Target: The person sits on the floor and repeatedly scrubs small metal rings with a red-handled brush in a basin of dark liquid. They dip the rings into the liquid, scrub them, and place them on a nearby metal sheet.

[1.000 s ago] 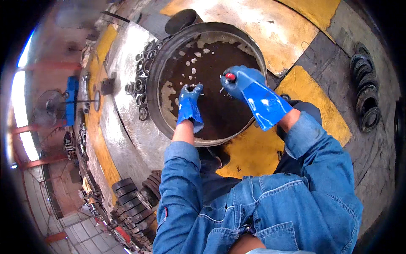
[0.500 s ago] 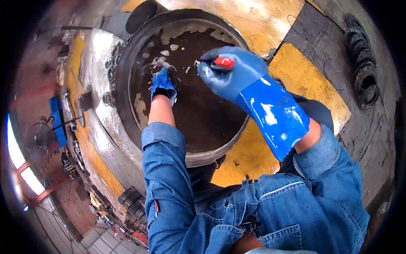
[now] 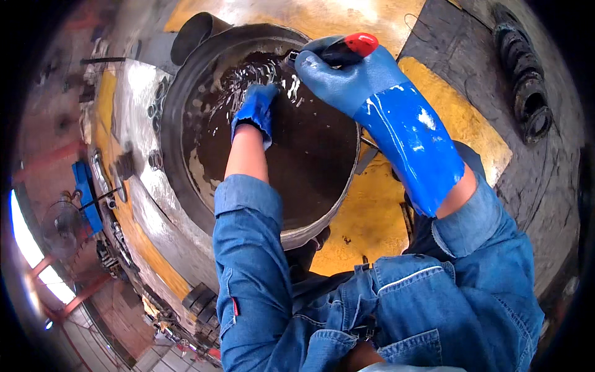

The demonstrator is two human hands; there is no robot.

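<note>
The right hand grips a red-and-black tool over the far right side of the round tub. The left hand meets the dark liquid inside; whether its fingers are closed cannot be told.

Yellow floor panels, grey floor, bright opening

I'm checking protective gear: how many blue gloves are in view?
2: left glove, at the surface of the dark liquid in the tub; right glove, gripping a red-ended tool.
</note>
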